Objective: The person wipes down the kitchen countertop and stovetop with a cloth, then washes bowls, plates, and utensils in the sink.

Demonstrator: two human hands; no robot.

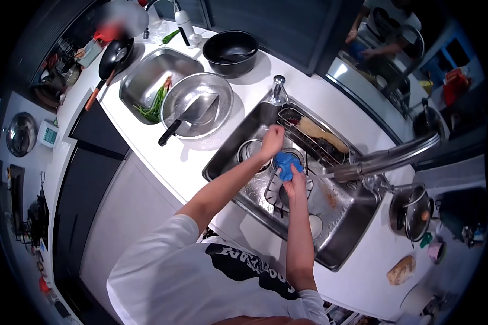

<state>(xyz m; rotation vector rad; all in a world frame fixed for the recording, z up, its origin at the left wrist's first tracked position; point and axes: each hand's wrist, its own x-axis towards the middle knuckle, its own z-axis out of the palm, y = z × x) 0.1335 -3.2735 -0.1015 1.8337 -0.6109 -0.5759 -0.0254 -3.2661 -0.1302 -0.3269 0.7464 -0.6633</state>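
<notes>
Mid-frame, I see right fingers (296,175) pinching a crumpled blue item (285,162), long axis unclear; left fingers (276,131) curled, grip unclear.

I have the sink (344,227) set into the tabletop (184,168) before the person (190,271), a cloth (287,167) over it, a rack (307,142) along its far wall and a loofah (315,132) inside that rack. Left of it, I see a bowl (185,86) with a cleaver (197,111) across it, a pot (230,67) behind. Farther left, spring onions (157,104) lie in a smaller sink (141,70), a wok (108,60) beyond.
</notes>
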